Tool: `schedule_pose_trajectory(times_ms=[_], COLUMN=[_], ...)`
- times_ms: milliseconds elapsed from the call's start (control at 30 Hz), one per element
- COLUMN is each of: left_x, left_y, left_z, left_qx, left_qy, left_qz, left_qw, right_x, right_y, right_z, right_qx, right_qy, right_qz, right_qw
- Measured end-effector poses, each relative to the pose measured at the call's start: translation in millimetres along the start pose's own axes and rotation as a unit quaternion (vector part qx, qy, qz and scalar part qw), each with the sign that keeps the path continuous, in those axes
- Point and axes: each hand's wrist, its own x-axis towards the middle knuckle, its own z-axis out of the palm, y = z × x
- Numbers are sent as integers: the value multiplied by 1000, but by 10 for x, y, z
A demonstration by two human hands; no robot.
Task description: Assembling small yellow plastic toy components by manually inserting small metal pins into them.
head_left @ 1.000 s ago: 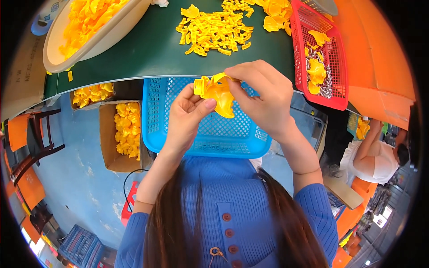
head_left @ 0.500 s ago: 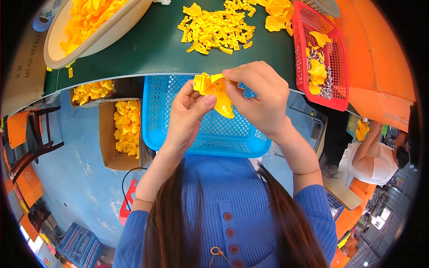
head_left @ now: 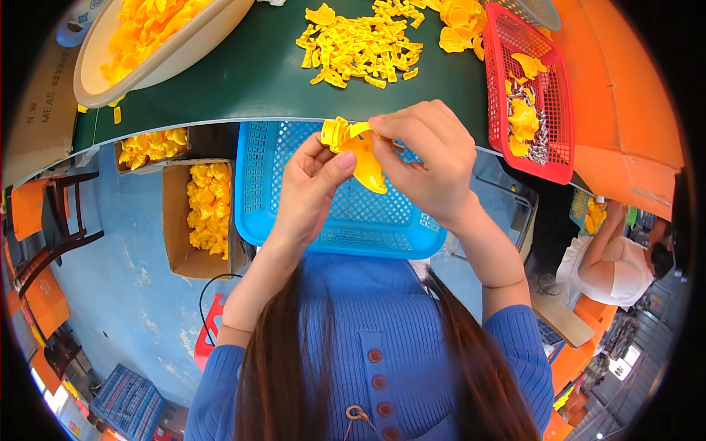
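On the left, a pale bowl [head_left: 180, 67] of yellow bits sits on the green table [head_left: 220, 101], with a brown box [head_left: 176, 246] lower down. Next, our left hand [head_left: 309, 180] points up, its thumb and fingers pinching a yellow part [head_left: 371, 173] near its ring-like end. We hold this part up over the blue basket [head_left: 252, 198]. Our right hand [head_left: 432, 147] bends in from the other side, thumb and first finger close together on a thin yellow strip [head_left: 359, 128]; we cannot tell if it is loose. We seem to be fixing or bending that strip, which calls for a still left hand and small, gentle right-hand moves. Far right is a red basket [head_left: 526, 167].
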Motion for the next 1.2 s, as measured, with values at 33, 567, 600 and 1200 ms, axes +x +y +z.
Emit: schedule_pose_trajectory(times_ms=[33,567,600,1200], left_x=[0,6,13,32], left_y=[1,10,17,72], left_z=[1,7,11,3], left_qx=[0,22,22,106], left_qy=[1,-4,-6,12], left_qz=[0,8,6,-1], left_qw=[1000,1000,1000,994], right_x=[-2,-22,-25,-62], right_y=[4,9,15,54], right_z=[6,24,24,8], right_qx=[1,34,36,-6], right_qy=[0,-10,-1,-36], right_qz=[0,39,38,-2], right_qw=[1000,999,999,999])
